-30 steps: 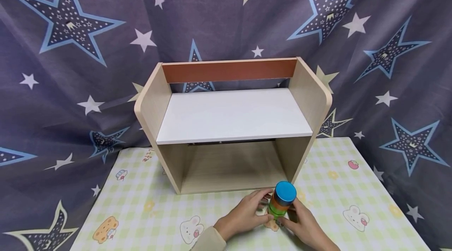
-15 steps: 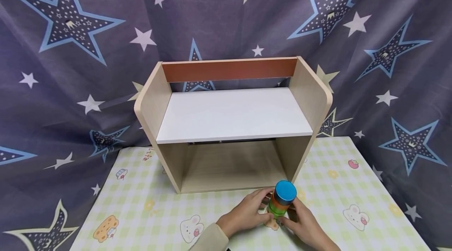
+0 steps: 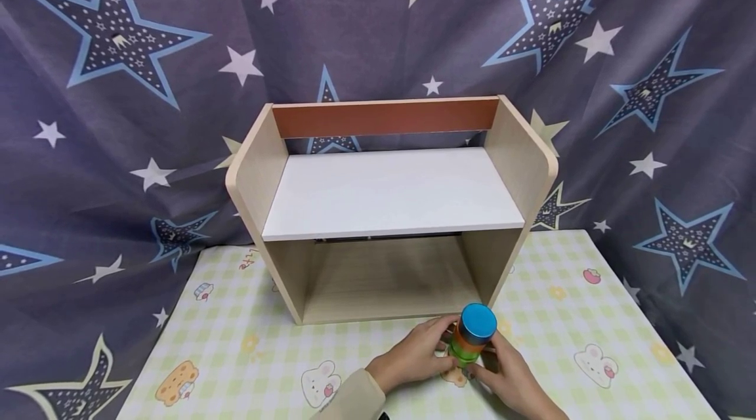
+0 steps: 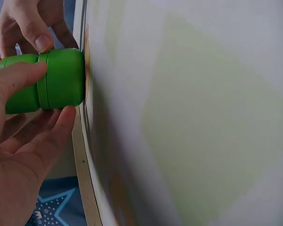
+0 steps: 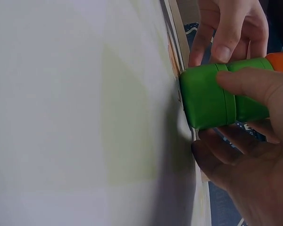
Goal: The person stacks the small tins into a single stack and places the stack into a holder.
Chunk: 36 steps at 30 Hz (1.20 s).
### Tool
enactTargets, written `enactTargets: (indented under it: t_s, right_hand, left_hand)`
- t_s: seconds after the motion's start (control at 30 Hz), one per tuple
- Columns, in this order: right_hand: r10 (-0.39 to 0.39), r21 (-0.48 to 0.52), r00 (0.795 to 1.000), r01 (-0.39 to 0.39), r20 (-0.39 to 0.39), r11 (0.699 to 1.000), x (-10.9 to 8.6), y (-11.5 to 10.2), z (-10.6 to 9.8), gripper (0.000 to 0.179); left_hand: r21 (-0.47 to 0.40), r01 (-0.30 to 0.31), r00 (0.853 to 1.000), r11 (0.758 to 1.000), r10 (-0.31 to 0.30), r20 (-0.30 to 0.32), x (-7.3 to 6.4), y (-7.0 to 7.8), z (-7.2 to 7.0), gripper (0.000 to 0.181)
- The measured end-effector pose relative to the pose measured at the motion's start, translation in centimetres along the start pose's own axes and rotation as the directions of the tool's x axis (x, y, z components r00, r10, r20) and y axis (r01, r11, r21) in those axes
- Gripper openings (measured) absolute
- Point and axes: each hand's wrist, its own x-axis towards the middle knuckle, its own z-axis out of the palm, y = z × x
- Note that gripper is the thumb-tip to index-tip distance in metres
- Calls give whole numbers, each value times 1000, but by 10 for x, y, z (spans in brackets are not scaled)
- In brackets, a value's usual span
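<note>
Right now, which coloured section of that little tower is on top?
The blue section, with its round flat face upward; the orange section sits beneath it, and the green section is lowest.

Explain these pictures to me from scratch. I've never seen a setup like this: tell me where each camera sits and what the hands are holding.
There is no machine here, just a person's bare hands. The wide picture comes from a camera worn on the head, looking forward and down. The two close pictures come from cameras on the wrists; they look sideways, so the tabletop seems to stand up like a wall.

The left hand and right hand hold one upright container between them: blue on top, orange in the middle, green below. Its base is at or very near the checked tablecloth. Behind it on the table stands a small shelf unit, with a starry cloth hanging at the back.
</note>
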Motion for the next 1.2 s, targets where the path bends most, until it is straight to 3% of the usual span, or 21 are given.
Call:
enactTargets:
  t_s: [0.37,0.7,1.2]
  right_hand:
    - [22,-14,1000,-22,6,1000,-1,-1,-1,66]
    - [39,-15,999,-39,6,999,0,1,-1,67]
    - [-22,-16,1000,22,9,1000,2,-5,5,67]
  left_hand:
    - [29,-1,1000,1000,0,15,2,-1,0,73]
    - [35,-21,1000,999,21,-14,1,0,1,73]
    - [-34,-26,999,999,26,-24,-6,-2,-3,74]
